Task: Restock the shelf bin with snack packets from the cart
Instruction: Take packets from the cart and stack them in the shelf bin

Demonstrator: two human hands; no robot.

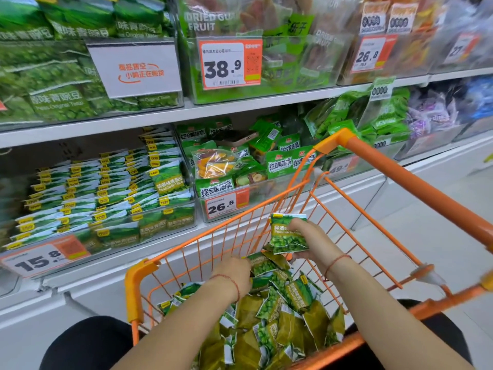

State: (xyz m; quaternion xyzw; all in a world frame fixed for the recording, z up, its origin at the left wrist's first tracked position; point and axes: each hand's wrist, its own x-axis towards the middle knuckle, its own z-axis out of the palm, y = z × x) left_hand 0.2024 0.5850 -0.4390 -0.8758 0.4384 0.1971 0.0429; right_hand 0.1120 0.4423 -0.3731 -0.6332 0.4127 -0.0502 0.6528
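1. Two hands of ours work inside the orange wire cart [138, 279], which stands at about 5 o'clock from the shelf bin [106, 231].
2. Our right hand [312, 243] grips a small stack of green garlic-pea packets [288, 232], held upright above the cart's load, fingers curled round the stack.
3. Our left hand [234, 273] reaches down at about 8 o'clock from the right hand, its fingers closed on a pea packet [262, 264] at the top of the heap.
4. We see the heap of pea packets [272, 321] filling the cart's basket.
5. We see the shelf bin at about 10 o'clock from our hands, on the lower shelf, already holding rows of matching packets behind a 15.8 price tag [40, 259].
6. We wear a red string bracelet [336, 261] on each wrist.
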